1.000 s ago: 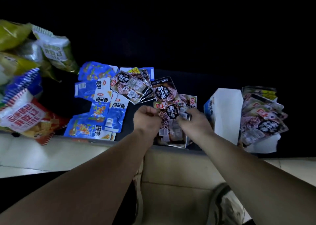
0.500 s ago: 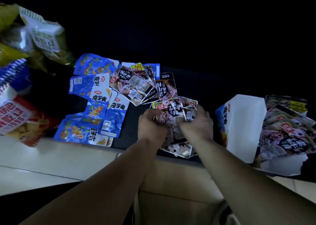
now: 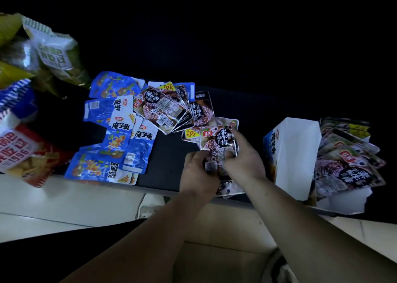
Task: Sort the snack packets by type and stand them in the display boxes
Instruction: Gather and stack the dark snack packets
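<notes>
Both hands, left (image 3: 198, 173) and right (image 3: 243, 161), pinch a stack of glossy dark steak-print snack packets (image 3: 219, 145), squaring them up, probably for the white cardboard display box (image 3: 296, 153).

Just left of the display box (image 3: 298, 153), whose white card looks matt and smooth, your brown packets (image 3: 218, 141) are glossy plastic film catching glare. Farther left of the box, the blue packets (image 3: 120, 136) are slick film too, and the chip bags (image 3: 53, 52) are shiny and crinkled.
</notes>
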A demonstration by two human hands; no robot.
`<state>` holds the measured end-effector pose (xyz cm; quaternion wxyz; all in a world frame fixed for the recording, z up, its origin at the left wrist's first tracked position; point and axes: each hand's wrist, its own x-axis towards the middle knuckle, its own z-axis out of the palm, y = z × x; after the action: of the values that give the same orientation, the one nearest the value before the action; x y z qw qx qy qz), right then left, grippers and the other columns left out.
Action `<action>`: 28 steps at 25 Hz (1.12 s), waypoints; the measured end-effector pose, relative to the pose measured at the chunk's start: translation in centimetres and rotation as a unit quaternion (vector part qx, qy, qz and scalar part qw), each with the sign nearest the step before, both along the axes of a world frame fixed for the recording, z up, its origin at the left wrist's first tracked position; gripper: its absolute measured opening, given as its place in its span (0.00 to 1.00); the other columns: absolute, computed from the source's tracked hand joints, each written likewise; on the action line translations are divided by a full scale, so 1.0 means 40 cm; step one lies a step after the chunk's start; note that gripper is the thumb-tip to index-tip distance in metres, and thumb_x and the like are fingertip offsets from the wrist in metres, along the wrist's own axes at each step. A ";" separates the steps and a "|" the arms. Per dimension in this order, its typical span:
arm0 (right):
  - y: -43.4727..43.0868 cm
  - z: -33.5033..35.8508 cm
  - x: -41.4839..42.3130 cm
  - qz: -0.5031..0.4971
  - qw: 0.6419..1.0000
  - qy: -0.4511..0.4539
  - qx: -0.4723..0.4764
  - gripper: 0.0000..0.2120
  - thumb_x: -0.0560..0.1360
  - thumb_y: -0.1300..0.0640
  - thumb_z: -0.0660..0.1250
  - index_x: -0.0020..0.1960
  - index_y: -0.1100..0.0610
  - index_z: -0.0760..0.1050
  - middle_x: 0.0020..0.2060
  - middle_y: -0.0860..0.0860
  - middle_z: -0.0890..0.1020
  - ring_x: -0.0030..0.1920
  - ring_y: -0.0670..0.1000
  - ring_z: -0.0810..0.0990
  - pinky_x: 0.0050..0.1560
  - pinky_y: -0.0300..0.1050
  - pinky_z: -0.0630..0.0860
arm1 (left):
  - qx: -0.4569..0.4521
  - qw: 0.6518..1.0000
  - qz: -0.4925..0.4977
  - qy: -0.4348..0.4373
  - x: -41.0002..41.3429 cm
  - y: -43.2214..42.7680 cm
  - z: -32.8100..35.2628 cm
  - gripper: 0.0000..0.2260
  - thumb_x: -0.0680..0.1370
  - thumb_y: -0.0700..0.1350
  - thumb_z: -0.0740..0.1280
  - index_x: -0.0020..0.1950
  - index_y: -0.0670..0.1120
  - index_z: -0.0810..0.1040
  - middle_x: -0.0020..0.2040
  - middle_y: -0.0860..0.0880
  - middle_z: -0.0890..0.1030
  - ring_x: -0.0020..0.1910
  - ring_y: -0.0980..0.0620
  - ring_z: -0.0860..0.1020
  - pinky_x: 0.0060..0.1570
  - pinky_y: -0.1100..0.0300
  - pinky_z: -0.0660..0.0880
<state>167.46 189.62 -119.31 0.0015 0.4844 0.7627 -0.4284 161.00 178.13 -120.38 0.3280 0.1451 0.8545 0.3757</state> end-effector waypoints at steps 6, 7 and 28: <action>0.008 0.022 0.027 -0.050 0.998 -0.024 -0.021 0.36 0.77 0.45 0.70 0.80 0.45 0.60 0.76 0.51 0.69 0.72 0.56 0.72 0.66 0.47 0.73 | -0.026 0.999 0.033 0.017 -0.001 -0.006 0.004 0.18 0.74 0.42 0.72 0.63 0.51 0.79 0.59 0.49 0.72 0.44 0.53 0.73 0.48 0.65 0.71; 0.001 0.023 0.027 -0.045 0.998 -0.030 -0.022 0.35 0.76 0.43 0.70 0.79 0.43 0.62 0.72 0.51 0.73 0.69 0.56 0.75 0.65 0.50 0.76 | -0.020 0.999 0.036 0.018 0.010 0.000 0.004 0.18 0.73 0.42 0.73 0.62 0.51 0.79 0.59 0.49 0.72 0.44 0.53 0.73 0.49 0.65 0.70; 0.007 0.210 0.114 -0.129 0.976 0.133 -0.112 0.36 0.82 0.61 0.66 0.80 0.36 0.56 0.70 0.37 0.67 0.59 0.49 0.80 0.62 0.39 0.70 | 0.190 0.913 0.162 -0.324 -0.009 0.049 0.171 0.13 0.75 0.34 0.74 0.57 0.43 0.77 0.50 0.43 0.83 0.43 0.46 0.81 0.53 0.44 0.82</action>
<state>172.01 189.89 -110.90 -0.1013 0.5139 0.6346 -0.5683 160.63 180.10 -113.54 0.4876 -0.0653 0.6261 0.6049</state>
